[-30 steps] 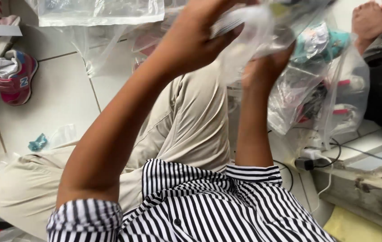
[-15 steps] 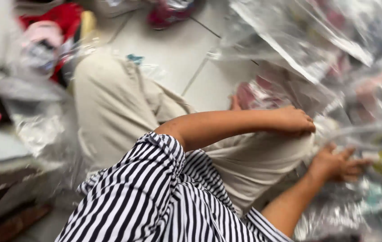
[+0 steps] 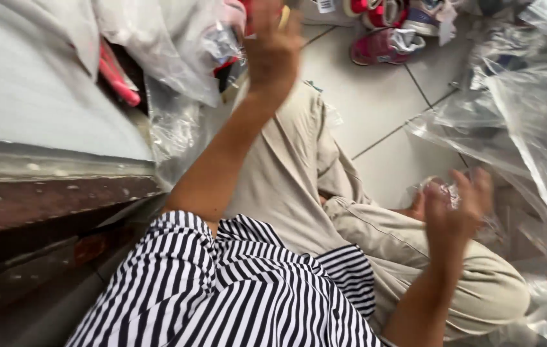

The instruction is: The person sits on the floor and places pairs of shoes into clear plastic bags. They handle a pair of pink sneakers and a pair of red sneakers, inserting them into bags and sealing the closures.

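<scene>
Both hands have come up off the heap of bags they pressed on half a second back, and the view has swung round so the tiled floor now lies ahead. Nearest, a black-and-white striped shirt (image 3: 235, 289) fills the bottom of the view, with beige trousers (image 3: 363, 238) on folded legs just beyond it. Right hand (image 3: 456, 205) raised over the knee, fingers (image 3: 476, 186) spread and loosely curled, blurred by motion; a bit of crinkled clear plastic (image 3: 437, 191) shows at the fingertips, but whether it is pinched or merely behind them, cannot tell. Left hand (image 3: 273, 45) stretched well forward and up, fingers apart, blurred, against a clear plastic bag (image 3: 177, 45) hanging off the ledge; contact likely, grip not clear. Outward of the left arm, a grey slab with a dark worn edge (image 3: 61, 186). Outward of the right hand, a pile of clear bags (image 3: 530, 109). Farthest, past the left hand, pink and white child's shoes (image 3: 389, 35) on white tile floor (image 3: 382, 103).
</scene>
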